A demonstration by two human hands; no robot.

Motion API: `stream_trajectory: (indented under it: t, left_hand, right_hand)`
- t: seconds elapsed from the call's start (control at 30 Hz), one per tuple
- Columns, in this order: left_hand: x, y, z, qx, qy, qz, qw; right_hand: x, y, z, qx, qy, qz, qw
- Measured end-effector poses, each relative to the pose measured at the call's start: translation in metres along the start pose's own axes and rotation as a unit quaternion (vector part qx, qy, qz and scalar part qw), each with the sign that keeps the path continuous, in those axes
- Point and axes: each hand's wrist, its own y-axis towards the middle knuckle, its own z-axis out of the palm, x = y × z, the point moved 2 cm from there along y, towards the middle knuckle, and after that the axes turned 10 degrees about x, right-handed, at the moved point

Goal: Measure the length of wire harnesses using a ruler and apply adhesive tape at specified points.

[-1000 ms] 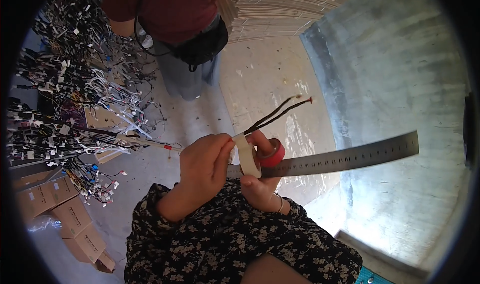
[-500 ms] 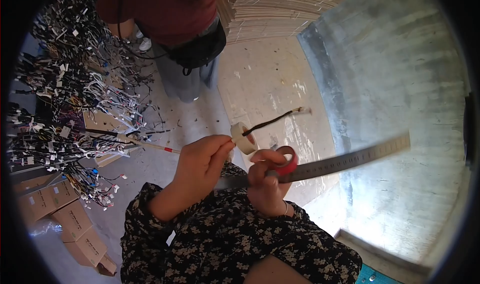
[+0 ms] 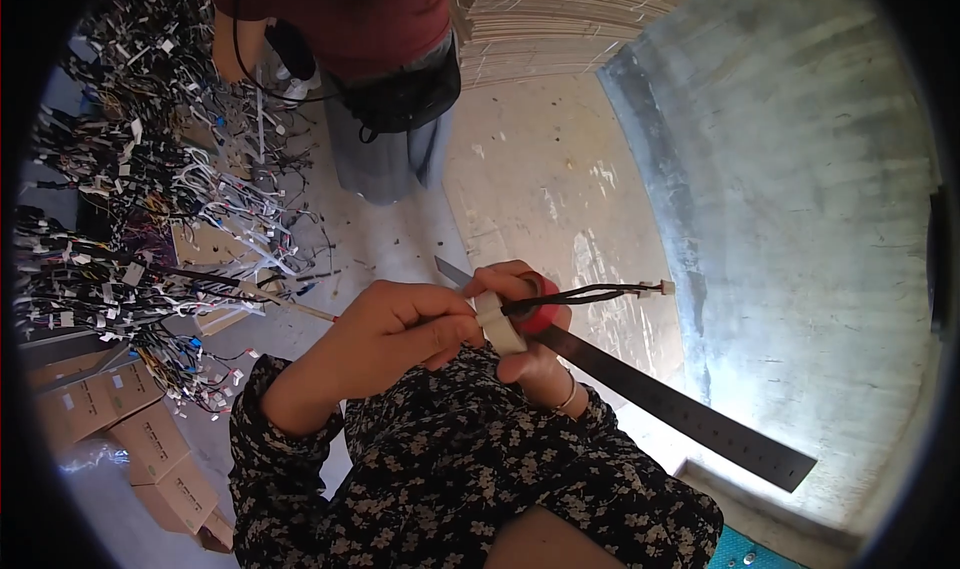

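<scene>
My left hand (image 3: 388, 331) is closed in a pinch on a wire cable (image 3: 300, 308), which comes in from the left with a pale sleeve and a red mark. A cream tape roll (image 3: 500, 331) sits at its fingertips, between both hands. Through that roll run black wires (image 3: 585, 294), ending in a small white connector (image 3: 664, 288) on the right. My right hand (image 3: 545, 377) is closed round a steel ruler (image 3: 680, 401) slanting down to the right. A red tape roll (image 3: 545, 314) is also in that hand. My fingers partly hide both rolls.
Heaps of wire harnesses (image 3: 130, 169) with white tags fill the left side. Cardboard boxes (image 3: 150, 439) lie at lower left. Ahead stands a person (image 3: 370, 29) in a dark red top with a black waist bag. Stacked flat cardboard (image 3: 560, 19) and a grey wall (image 3: 800, 189) bound the space.
My right hand has come up against the left, bringing the red roll beside the cream one. The ruler has swung from slanting up to slanting down rightward. The wire end has dropped lower.
</scene>
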Motion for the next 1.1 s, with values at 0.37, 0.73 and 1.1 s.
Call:
stream_trajectory:
  t: [0.37, 0.73, 1.1]
  left_hand:
    - [0.045, 0.015, 0.022, -0.29, 0.517, 0.246, 0.767]
    - [0.059, 0.013, -0.003, -0.289, 0.608, 0.308, 0.672]
    - [0.132, 0.044, -0.118, -0.395, 0.405, 0.016, 0.825]
  right_hand:
    - [-0.01, -0.007, 0.027, -0.178, -0.039, 0.043, 0.982]
    - [-0.014, -0.007, 0.008, -0.132, -0.218, 0.113, 0.96]
    - [0.014, -0.014, -0.015, -0.079, 0.126, 0.177, 0.973]
